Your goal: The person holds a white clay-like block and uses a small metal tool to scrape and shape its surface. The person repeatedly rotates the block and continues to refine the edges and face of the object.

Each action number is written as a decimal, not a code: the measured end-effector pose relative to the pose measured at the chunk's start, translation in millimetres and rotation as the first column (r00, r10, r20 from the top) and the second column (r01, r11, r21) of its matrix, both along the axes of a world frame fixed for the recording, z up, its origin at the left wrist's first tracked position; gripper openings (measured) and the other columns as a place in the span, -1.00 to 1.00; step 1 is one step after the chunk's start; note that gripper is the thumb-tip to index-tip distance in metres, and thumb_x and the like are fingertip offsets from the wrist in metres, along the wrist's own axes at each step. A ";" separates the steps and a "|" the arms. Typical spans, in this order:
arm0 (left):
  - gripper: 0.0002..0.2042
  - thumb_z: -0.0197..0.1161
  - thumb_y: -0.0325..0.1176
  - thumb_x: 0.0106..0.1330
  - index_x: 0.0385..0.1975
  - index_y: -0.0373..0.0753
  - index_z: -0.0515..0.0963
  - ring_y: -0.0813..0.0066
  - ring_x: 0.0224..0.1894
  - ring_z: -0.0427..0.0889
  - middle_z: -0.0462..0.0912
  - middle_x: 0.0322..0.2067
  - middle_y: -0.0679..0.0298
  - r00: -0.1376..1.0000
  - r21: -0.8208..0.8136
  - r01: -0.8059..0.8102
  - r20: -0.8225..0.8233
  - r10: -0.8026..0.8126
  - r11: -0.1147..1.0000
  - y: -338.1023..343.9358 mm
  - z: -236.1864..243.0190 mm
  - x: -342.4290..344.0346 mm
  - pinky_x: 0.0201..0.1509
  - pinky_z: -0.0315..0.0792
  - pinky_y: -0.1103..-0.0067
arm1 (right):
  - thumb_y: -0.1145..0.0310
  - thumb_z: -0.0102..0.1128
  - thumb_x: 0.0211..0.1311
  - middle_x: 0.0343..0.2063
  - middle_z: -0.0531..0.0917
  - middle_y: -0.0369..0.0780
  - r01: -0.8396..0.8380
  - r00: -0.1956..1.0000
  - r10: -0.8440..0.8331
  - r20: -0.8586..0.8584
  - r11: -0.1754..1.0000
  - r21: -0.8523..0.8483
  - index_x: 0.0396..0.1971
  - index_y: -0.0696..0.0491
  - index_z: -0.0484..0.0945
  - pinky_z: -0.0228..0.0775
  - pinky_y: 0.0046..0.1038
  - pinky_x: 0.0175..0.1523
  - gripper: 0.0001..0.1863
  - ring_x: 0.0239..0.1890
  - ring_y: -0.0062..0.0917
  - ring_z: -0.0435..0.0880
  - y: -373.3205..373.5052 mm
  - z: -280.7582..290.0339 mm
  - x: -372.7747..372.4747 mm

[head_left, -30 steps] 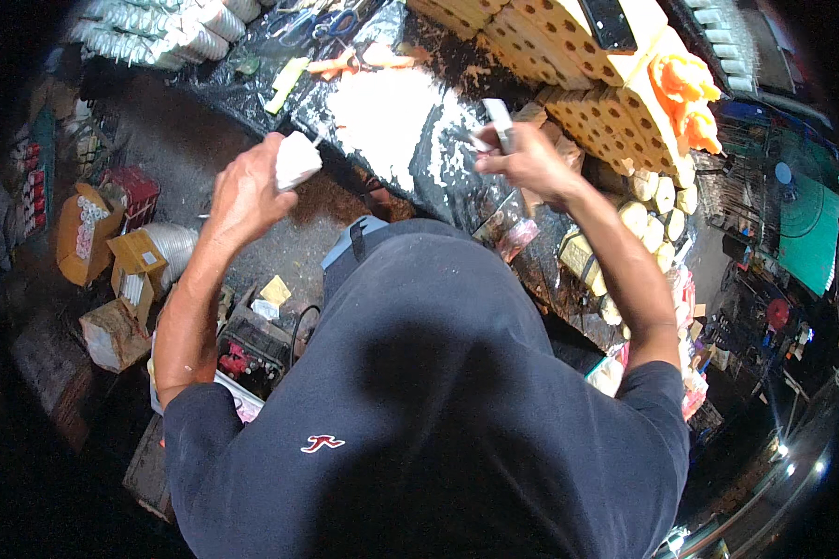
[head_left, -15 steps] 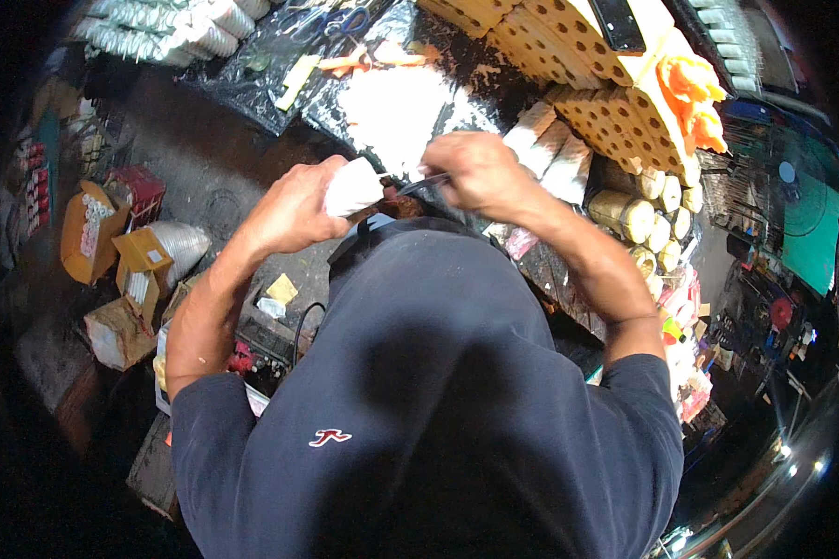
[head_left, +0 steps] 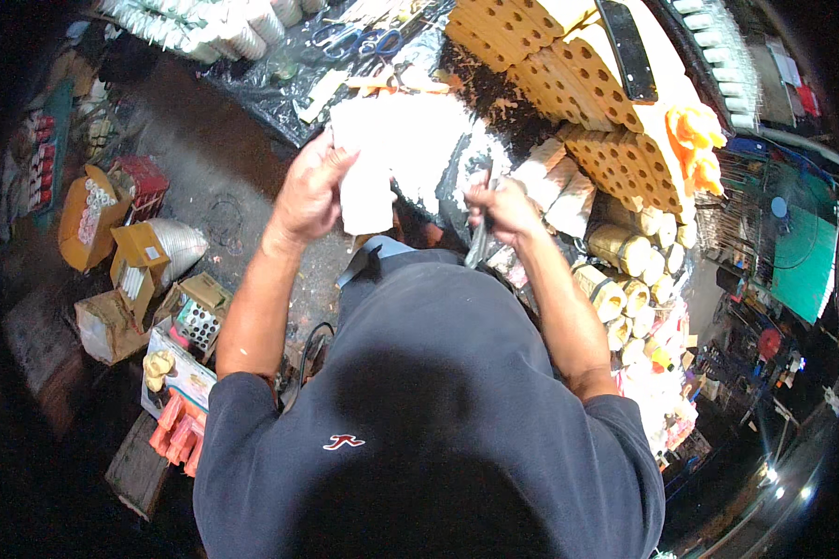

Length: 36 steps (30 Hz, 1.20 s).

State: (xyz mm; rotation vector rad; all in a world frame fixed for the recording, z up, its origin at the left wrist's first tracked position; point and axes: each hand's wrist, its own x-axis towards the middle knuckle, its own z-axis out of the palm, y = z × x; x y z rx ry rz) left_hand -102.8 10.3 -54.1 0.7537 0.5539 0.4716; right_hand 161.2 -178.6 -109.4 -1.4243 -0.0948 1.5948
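My left hand [head_left: 315, 191] is closed around a thick white piece [head_left: 367, 200], smooth and bar-like, held above the near edge of the bench. Strong light washes out its upper end against the white bench surface, so where it stops is hard to see. Apart from it, on the right, my right hand [head_left: 505, 210] grips a narrow dark tool [head_left: 477, 244] that points down toward my body. Its kind is unclear; it looks like a knife. White scraps [head_left: 483, 154] lie on black plastic just beyond that hand.
Blue-handled scissors [head_left: 379, 43] lie at the back of the bench. Stacked yellow blocks with holes [head_left: 569, 88] rise at the right, above round yellowish cylinders [head_left: 617, 247]. Orange material [head_left: 694, 135] hangs beside them. Cardboard boxes [head_left: 91, 219] stand on the floor at left.
The white piece has tipped more upright in my left hand. My right hand has moved right and nearer, away from the piece, and its dark tool has swung to point downward.
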 end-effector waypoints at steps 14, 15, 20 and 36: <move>-0.38 0.33 -0.27 0.47 0.42 -0.43 0.31 0.25 -0.12 0.80 0.63 0.05 0.00 0.997 0.083 0.066 -0.035 -0.063 0.994 -73.4 34.3 46.7 -0.27 0.84 0.34 | 0.26 0.28 0.61 -0.53 0.66 -0.24 -0.355 0.544 -0.069 0.836 0.884 0.303 -0.32 0.16 0.67 0.53 -0.36 -0.29 -0.71 -0.45 -0.53 0.67 -21.6 104.0 -6.3; -0.30 0.39 -0.34 0.37 0.47 -0.41 0.30 0.30 -0.12 0.80 0.64 0.08 0.05 0.993 0.104 0.104 -0.068 -0.098 0.989 -75.2 36.2 45.1 -0.18 0.80 0.40 | 0.26 0.30 0.59 -0.52 0.67 -0.21 -0.404 0.466 -0.083 0.881 0.866 0.296 -0.33 0.15 0.68 0.54 -0.34 -0.29 -0.71 -0.45 -0.48 0.68 -21.8 112.6 -7.5; -0.16 0.38 -0.48 0.34 0.62 -0.40 0.13 0.56 -0.02 0.71 0.67 0.09 0.18 0.980 0.205 0.143 -0.170 -0.108 0.968 -93.2 57.2 56.2 0.05 0.65 0.55 | 0.33 0.45 0.43 -0.51 0.71 -0.24 -0.665 -0.058 -0.304 0.951 0.722 0.190 -0.37 0.09 0.74 0.50 -0.32 -0.37 -0.82 -0.50 -0.36 0.65 -14.2 130.1 -13.8; -0.06 0.42 -0.46 0.29 0.67 -0.38 0.07 0.50 -0.04 0.70 0.63 0.13 0.18 0.924 0.343 0.325 -0.316 -0.217 0.882 -76.2 76.0 51.1 0.10 0.59 0.52 | 0.36 0.33 0.59 -0.42 0.80 -0.12 -0.459 0.478 -0.039 0.877 0.841 0.287 0.01 0.24 0.78 0.56 -0.46 -0.24 -0.75 -0.40 -0.56 0.74 -1.5 142.8 11.1</move>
